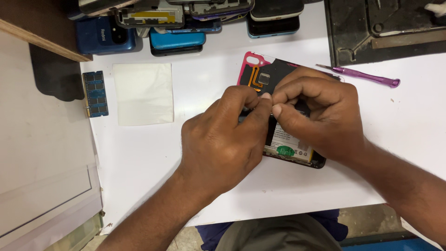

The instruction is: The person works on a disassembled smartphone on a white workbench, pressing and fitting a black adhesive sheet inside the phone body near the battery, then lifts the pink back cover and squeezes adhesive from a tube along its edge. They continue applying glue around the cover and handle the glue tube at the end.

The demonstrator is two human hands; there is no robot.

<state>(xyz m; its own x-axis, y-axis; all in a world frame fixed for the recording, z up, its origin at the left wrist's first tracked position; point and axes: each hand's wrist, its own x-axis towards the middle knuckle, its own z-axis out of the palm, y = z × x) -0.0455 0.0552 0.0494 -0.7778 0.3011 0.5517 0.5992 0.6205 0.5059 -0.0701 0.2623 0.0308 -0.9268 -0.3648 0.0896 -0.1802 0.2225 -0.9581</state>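
Opened phone lies on tabletop, back off. My left hand and right hand meet over its middle, fingertips pinching small part, too hidden to name. Step: loosening part inside. Next move needs gentle, steady pull.

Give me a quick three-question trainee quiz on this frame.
1. True or false: both hands rest on the opened phone.
2. Which tool lies on the white table to the right of the phone? A) purple-handled screwdriver B) hammer C) scissors
3. What blue thing lies left of the white square sheet?

Key: 1. True: left hand and right hand meet over it. 2. A. 3. A blue circuit board.
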